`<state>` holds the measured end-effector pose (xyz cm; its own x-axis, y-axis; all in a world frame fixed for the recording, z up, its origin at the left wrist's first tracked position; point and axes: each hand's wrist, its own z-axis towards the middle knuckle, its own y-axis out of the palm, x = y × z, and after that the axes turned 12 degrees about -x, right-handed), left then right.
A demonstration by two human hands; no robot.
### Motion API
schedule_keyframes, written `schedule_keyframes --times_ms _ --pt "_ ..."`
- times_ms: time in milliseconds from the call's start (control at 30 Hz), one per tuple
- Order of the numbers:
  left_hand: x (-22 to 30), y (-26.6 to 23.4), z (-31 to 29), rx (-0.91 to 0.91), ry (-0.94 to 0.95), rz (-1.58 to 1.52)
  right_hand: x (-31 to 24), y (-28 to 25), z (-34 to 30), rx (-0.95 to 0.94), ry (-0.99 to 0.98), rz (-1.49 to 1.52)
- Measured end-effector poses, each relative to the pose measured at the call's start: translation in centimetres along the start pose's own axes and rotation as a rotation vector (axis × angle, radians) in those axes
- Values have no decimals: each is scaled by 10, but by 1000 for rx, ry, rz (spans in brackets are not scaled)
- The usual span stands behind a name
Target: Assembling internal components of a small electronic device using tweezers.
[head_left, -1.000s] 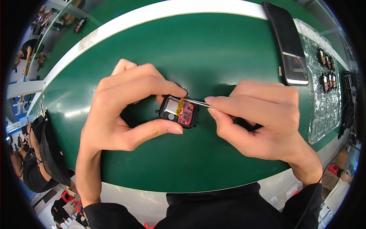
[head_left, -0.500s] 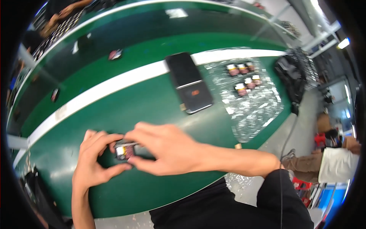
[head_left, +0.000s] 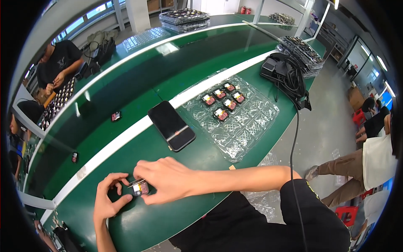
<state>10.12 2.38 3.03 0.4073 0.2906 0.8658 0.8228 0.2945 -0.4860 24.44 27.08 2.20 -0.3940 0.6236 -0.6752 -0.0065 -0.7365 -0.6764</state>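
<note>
My right hand [head_left: 166, 180] pinches a small dark square part [head_left: 141, 188] with a white, yellow and reddish face, low over the green table. A thin metallic strip [head_left: 135, 182], perhaps tweezers, shows at its upper edge by my right fingers; its other end is hidden. Just left of the part is my left hand [head_left: 108, 195], fingers curved and thumb apart, with nothing visible between them. Several similar parts [head_left: 220, 114] sit in the pockets of a clear plastic tray [head_left: 247, 136] to the right.
A black phone-like device [head_left: 171, 125] lies on the table [head_left: 168, 222] beyond my hands. A black device with coiled cable [head_left: 289, 73] sits at the far right, before stacked trays [head_left: 304, 52]. Two loose parts [head_left: 116, 116] lie beyond the white ledge [head_left: 121, 147]. Another person [head_left: 58, 67] works far left.
The view has swung upward, showing more of the room. My left fingers have come away from the small part, which stays in my right hand.
</note>
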Motion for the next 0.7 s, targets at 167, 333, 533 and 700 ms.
schedule_keyframes --times_ms 167,333,533,700 --pt "5 -26 47 141 95 202 7 -81 -37 327 75 -176" --pt "-3 -45 125 372 289 661 92 -190 -93 651 503 -382" --pt "-33 -52 187 332 80 707 153 -255 -139 579 968 -480" --pt "-52 -63 198 407 138 617 155 -248 -131 572 894 -481"
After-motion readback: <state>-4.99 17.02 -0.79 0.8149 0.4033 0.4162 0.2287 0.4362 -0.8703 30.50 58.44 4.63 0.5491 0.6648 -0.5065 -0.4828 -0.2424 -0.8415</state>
